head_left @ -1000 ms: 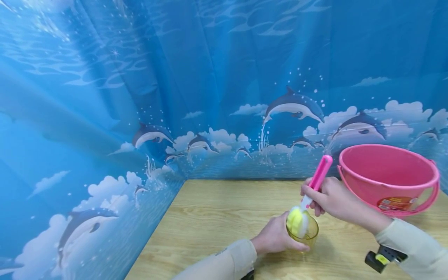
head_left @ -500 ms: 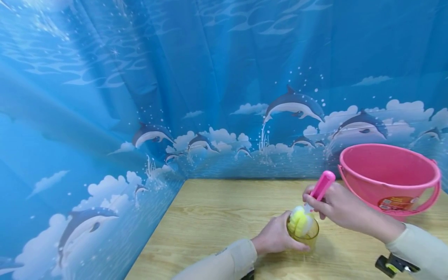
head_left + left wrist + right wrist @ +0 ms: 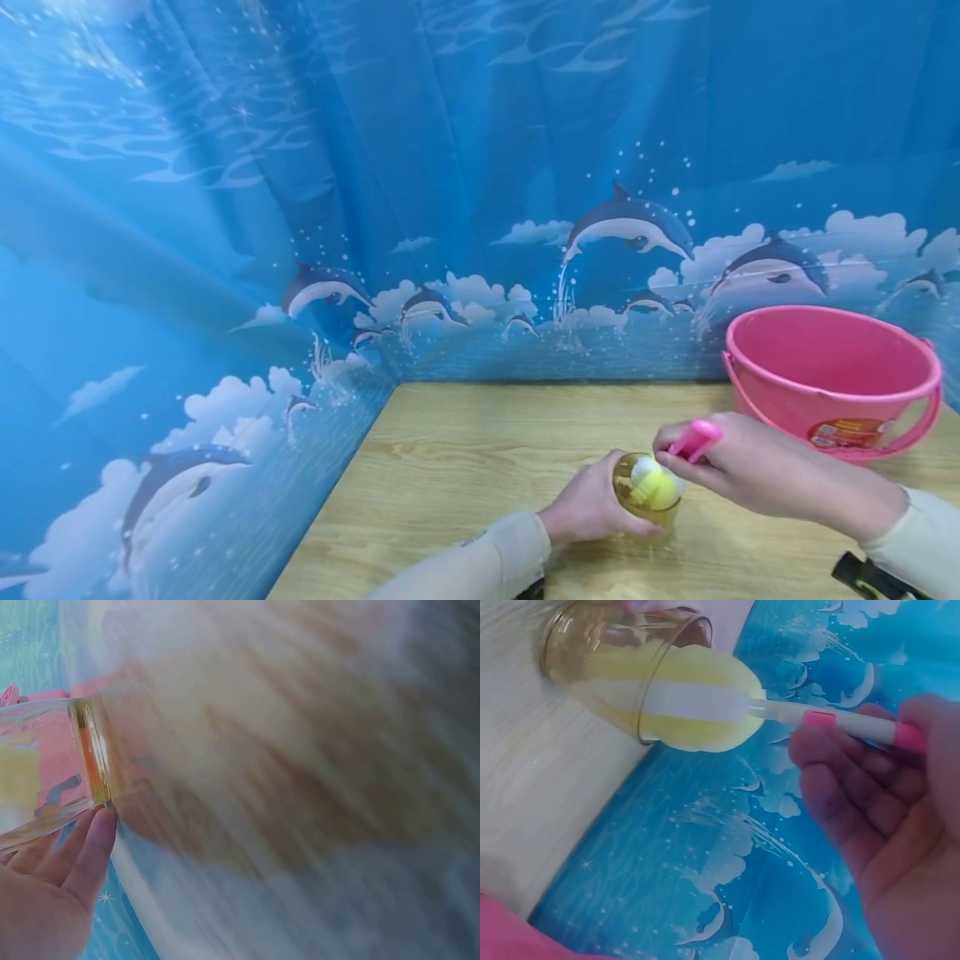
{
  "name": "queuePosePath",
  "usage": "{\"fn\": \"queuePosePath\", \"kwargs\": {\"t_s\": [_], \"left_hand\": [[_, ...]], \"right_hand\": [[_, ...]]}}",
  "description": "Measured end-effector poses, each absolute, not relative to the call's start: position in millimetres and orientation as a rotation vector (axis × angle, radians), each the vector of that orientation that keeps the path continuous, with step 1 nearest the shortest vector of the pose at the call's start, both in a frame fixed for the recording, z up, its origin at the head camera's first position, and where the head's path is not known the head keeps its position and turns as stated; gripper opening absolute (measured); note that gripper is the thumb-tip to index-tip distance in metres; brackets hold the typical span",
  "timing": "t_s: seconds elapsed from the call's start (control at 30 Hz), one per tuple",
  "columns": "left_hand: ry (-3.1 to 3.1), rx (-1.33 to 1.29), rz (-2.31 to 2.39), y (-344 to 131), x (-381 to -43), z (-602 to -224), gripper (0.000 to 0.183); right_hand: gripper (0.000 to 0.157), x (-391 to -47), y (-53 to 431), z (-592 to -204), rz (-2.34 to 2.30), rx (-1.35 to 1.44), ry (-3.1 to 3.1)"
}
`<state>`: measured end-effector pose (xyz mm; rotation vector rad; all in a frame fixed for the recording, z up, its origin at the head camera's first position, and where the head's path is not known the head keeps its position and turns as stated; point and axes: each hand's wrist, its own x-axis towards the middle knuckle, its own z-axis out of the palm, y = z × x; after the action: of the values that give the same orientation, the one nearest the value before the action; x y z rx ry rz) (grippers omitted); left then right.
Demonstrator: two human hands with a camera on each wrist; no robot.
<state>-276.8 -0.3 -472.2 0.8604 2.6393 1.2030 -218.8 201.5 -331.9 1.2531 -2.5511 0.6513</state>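
Note:
In the head view my left hand (image 3: 588, 507) grips an amber see-through cup (image 3: 664, 523) from its left side, over the wooden table. A sponge cup brush, its yellow and white sponge head (image 3: 654, 487) partly inside the cup, is held in my right hand (image 3: 772, 471). The pink handle (image 3: 699, 438) leans up toward me. From the right wrist view, the sponge (image 3: 712, 724) sticks out past the rim, and the fingers of my right hand (image 3: 900, 817) curl around the white and pink handle. The left wrist view shows fingers of my left hand (image 3: 45, 907) against the cup wall (image 3: 94, 750).
A pink bucket (image 3: 787, 404) with a label and a side handle stands behind my right forearm, near the back of the wooden table (image 3: 450, 467). Blue dolphin-print sheeting (image 3: 465, 208) hangs along the table's back and left edges.
My right hand has moved down and toward me, and the brush handle now tips more toward the camera. The sponge head has shifted right within the cup. My left hand stays in place.

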Motion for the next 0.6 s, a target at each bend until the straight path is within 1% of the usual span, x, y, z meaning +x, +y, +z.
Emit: {"fn": "queuePosePath", "kwargs": {"t_s": [0.23,0.6], "left_hand": [[2.671,0.843,1.177,0.0,-277.5,-471.6,0.071],[2.654,0.823,1.175,1.1,-277.6,-472.6,0.074]], "right_hand": [[0.010,-221.7,198.4,-320.0,0.728,1.317,-2.567],[0.015,-232.8,200.4,-309.0,0.827,1.257,-2.676]]}}
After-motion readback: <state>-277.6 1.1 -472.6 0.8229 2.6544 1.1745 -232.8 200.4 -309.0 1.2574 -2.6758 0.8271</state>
